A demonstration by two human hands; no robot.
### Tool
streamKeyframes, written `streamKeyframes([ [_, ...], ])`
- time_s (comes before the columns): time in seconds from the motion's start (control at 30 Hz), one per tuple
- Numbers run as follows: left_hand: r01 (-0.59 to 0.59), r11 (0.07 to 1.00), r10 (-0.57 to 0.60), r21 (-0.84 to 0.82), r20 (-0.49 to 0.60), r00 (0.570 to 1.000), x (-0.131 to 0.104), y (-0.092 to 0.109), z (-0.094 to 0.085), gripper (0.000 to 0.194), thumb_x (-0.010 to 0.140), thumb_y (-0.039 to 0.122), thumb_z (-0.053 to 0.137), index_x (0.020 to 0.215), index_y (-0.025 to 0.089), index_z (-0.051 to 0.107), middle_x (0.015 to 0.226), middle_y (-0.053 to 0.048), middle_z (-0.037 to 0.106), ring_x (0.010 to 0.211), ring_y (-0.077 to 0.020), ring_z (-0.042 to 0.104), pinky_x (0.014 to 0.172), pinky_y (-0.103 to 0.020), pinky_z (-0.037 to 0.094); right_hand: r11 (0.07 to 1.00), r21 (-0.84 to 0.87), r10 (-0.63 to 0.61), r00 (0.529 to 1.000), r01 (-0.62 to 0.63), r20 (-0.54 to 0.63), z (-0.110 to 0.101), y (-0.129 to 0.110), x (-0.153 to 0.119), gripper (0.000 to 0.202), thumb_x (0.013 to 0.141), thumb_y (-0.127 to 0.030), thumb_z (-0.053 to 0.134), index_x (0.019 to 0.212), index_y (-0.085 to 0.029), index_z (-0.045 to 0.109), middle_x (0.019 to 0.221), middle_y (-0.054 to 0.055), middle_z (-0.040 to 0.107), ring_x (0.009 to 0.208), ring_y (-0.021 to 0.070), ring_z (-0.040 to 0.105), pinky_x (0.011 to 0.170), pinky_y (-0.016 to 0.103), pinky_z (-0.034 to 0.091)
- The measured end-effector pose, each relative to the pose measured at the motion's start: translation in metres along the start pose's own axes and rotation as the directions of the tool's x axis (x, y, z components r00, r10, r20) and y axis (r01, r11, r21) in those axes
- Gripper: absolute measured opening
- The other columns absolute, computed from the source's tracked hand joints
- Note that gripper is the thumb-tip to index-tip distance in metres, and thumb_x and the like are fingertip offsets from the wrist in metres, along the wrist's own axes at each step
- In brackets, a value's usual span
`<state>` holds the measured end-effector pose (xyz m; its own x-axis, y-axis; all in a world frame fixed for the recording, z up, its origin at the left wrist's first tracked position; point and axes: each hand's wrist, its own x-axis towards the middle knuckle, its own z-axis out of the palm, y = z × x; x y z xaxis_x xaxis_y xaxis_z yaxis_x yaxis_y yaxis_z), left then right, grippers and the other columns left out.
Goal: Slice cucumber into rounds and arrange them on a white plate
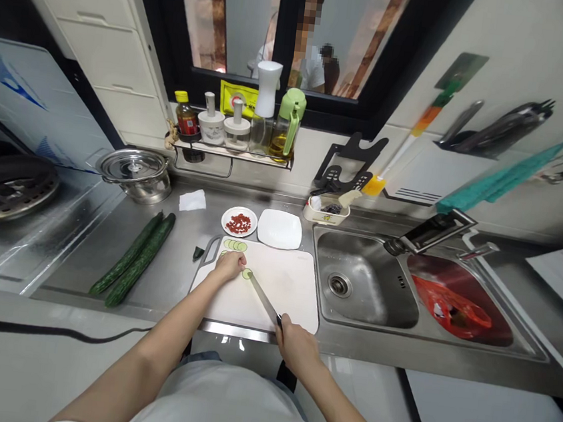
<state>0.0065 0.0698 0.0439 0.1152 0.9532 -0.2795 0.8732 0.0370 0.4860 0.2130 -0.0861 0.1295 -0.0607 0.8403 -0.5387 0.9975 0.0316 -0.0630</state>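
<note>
Wears white cloth top (pixel 231 407), low in view, nearest cam. Holds black-handled steel knife (pixel 263 298) in R hand (pixel 295 341), w/ grip closed round handle, blade angled up-left. Has blade's far end touching or just beside thin round pale-green slice (pixel 247 274) (can't tell which), on grey-handled white rectangular cutting board (pixel 284 282). Has L hand (pixel 230 265) at board's L side, w/ fingers bent; can't tell that grip's contents, if any. Has overlapping row of pale-green slices (pixel 235 246) just beyond L hand, on board. Faces steel counter (pixel 176 280) w/ two long dark-green cucumbers (pixel 141 260) L of board, round white dish (pixel 225 218) of chopped red bits (pixel 238 223) + squarish white plate (pixel 279 229) just past it.
</note>
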Motion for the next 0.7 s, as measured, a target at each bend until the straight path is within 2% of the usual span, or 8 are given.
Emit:
streamKeyframes([
  [0.17, 0.001, 1.0, -0.001, -0.008, 0.002, 1.0, 0.0, 0.0, 0.0, 0.013, 0.072, 0.021, 0.063, 0.085, 0.021, 0.066, 0.088, -0.002, 0.069, 0.088, -0.0166, 0.06, 0.077, -0.024, 0.041, 1.0, 0.006, 0.013, 1.0, -0.013, 0.005, -0.003, 0.0, -0.004, 0.027, 0.094, -0.03, 0.034, 0.111, -0.017, 0.05, 0.093, 0.013, 0.068, 0.089, 0.0249, 0.065, 0.069, 0.032, 0.044],
  [0.7, 0.013, 1.0, -0.013, 0.006, 0.013, 1.0, 0.002, 0.0, -0.001, 0.014, 0.071, 0.02, 0.063, 0.084, 0.022, 0.067, 0.09, -0.001, 0.07, 0.086, -0.0162, 0.061, 0.075, -0.024, 0.042, 0.998, 0.022, -0.058, 0.997, 0.059, -0.046, 0.005, 0.003, 0.016, 0.029, 0.094, -0.028, 0.028, 0.109, -0.018, 0.05, 0.088, 0.012, 0.068, 0.085, 0.0233, 0.066, 0.069, 0.031, 0.042],
])
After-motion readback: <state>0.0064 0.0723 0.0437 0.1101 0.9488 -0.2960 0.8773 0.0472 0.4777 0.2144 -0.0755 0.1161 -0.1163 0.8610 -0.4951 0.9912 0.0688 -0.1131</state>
